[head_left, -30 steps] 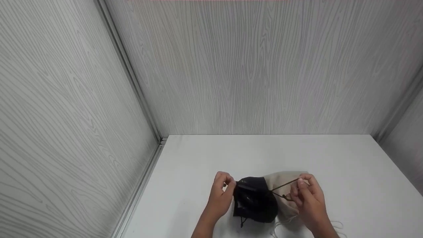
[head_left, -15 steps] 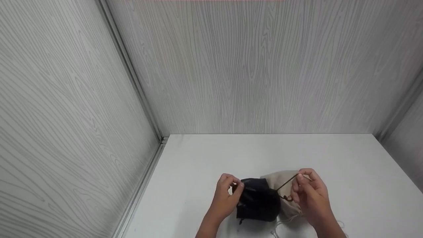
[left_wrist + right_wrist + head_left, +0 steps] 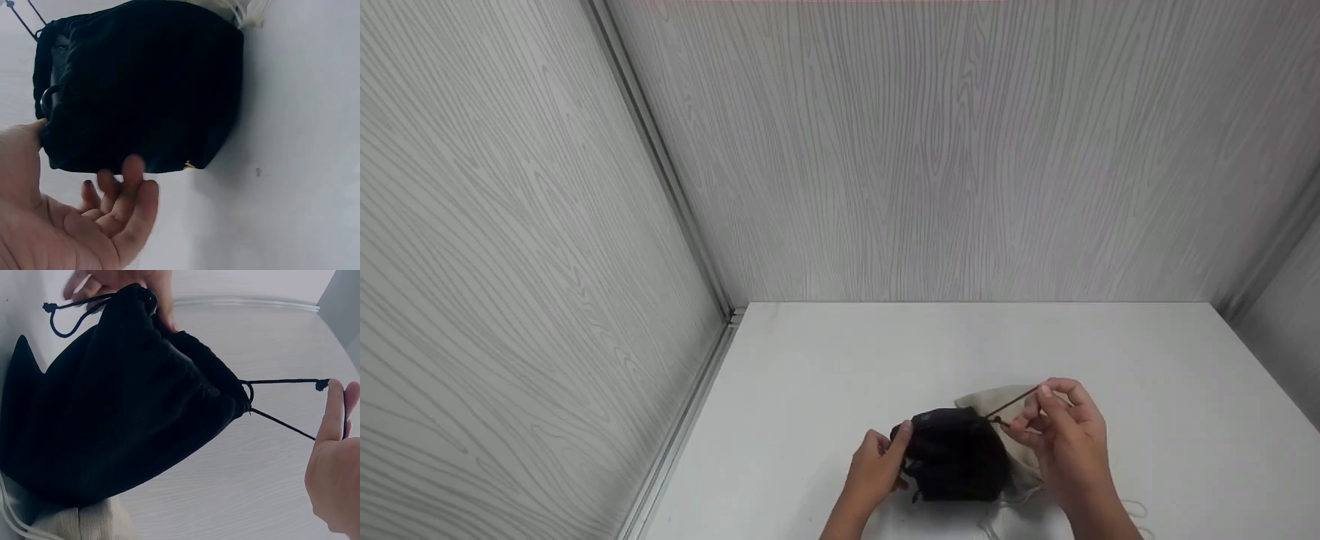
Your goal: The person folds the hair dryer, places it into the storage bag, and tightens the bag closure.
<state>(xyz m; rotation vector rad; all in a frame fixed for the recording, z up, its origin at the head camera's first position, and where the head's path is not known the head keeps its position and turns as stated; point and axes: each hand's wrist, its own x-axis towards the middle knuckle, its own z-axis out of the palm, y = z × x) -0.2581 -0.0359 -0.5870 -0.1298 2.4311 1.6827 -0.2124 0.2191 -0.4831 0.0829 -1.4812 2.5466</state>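
A black drawstring bag (image 3: 960,457) lies in front of me, its gathered mouth partly open in the right wrist view. My left hand (image 3: 874,469) holds the bag's left edge, thumb at the mouth; in the left wrist view its other fingers (image 3: 135,208) curl beneath. Out to the right, my right hand (image 3: 1071,439) grips the knotted black drawstring (image 3: 284,381), which stretches taut from the mouth. A second cord loop (image 3: 67,329) hangs at the mouth's opposite end. What the bag contains is hidden.
A beige cloth bag (image 3: 1024,457) lies behind and to the right of the black one, partly covered. Its white cords (image 3: 1136,510) trail on the white table (image 3: 840,360). Grey wood-grain panels (image 3: 885,150) stand at the back and sides.
The black bag has shifted slightly right and turned. My left hand has moved right and lower along its edge, thumb now on top. My right hand keeps the cord pulled out.
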